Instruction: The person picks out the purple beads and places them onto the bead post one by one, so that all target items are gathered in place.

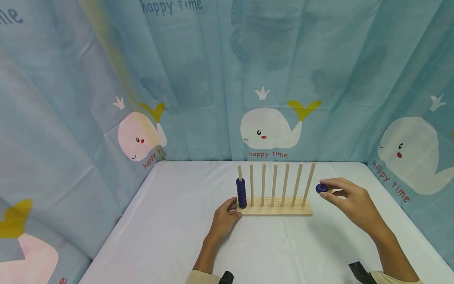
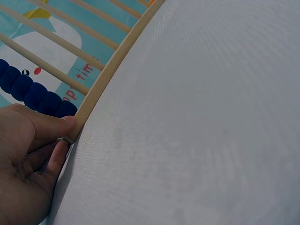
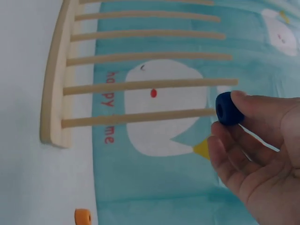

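A wooden peg rack point(image 1: 276, 212) with several upright pegs stands on the white table. Its leftmost peg carries a stack of dark blue beads point(image 1: 241, 193); the other pegs are bare. My left hand point(image 1: 224, 219) grips the left end of the base, and in the left wrist view the thumb point(image 2: 69, 119) lies on the wood beside the lowest bead. To the right of the rack, my right hand point(image 1: 349, 199) pinches one blue bead point(image 3: 228, 108) between thumb and fingers. The bead's hole shows in the right wrist view, where it overlaps the tip of the nearest peg point(image 3: 140, 116).
A small orange bead point(image 3: 83, 217) lies on the table past the rack's right end. A blue curtain point(image 1: 213, 79) printed with whales hangs behind and along the sides of the white tabletop point(image 1: 170, 228).
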A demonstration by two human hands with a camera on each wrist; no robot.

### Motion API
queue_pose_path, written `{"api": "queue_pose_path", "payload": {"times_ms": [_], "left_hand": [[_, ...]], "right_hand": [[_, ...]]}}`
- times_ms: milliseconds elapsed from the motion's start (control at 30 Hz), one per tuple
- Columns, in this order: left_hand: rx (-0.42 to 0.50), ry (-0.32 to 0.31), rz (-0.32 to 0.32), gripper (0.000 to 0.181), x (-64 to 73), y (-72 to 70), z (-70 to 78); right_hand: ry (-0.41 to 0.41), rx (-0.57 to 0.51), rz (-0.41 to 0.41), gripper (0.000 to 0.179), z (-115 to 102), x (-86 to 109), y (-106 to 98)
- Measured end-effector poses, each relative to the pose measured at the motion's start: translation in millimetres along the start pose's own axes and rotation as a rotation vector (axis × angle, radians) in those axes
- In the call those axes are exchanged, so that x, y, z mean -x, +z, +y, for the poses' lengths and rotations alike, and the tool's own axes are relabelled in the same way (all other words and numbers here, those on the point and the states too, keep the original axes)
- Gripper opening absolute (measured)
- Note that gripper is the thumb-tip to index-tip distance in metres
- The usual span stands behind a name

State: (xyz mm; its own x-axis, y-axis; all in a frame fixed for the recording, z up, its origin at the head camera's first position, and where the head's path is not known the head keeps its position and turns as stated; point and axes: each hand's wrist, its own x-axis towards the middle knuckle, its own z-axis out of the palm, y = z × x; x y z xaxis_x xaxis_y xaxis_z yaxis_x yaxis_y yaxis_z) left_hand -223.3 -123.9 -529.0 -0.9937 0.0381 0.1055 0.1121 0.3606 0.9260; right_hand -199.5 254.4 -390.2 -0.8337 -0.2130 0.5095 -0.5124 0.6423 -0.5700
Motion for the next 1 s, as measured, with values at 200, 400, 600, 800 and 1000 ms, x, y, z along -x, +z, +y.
{"api": "queue_pose_path", "payload": {"times_ms": [200, 400, 600, 800, 1000], "left_hand": [[0.003, -0.001, 0.0, 0.058, -0.4, -0.1, -0.8], [0.006, 0.006, 0.002, 0.057, -0.6, -0.6, -0.5], [0.003, 0.005, -0.003, 0.058, -0.3, -0.2, -1.1], [0.005, 0.008, -0.002, 0.058, -0.1, -0.2, -0.8], [0.002, 0.018, -0.003, 0.057, -0.7, -0.4, -1.1]], "right_hand": [[-0.058, -0.047, 0.018, 0.038, -12, -11.1, 2], [-0.106, -0.069, 0.032, 0.038, -25, -22.5, 8], [-0.143, -0.132, 0.025, 0.04, -37, -33.3, 14], [-0.151, -0.183, 0.018, 0.038, -49, -44.8, 22], [-0.15, -0.219, 0.025, 0.036, -67, -54.5, 31]]}}
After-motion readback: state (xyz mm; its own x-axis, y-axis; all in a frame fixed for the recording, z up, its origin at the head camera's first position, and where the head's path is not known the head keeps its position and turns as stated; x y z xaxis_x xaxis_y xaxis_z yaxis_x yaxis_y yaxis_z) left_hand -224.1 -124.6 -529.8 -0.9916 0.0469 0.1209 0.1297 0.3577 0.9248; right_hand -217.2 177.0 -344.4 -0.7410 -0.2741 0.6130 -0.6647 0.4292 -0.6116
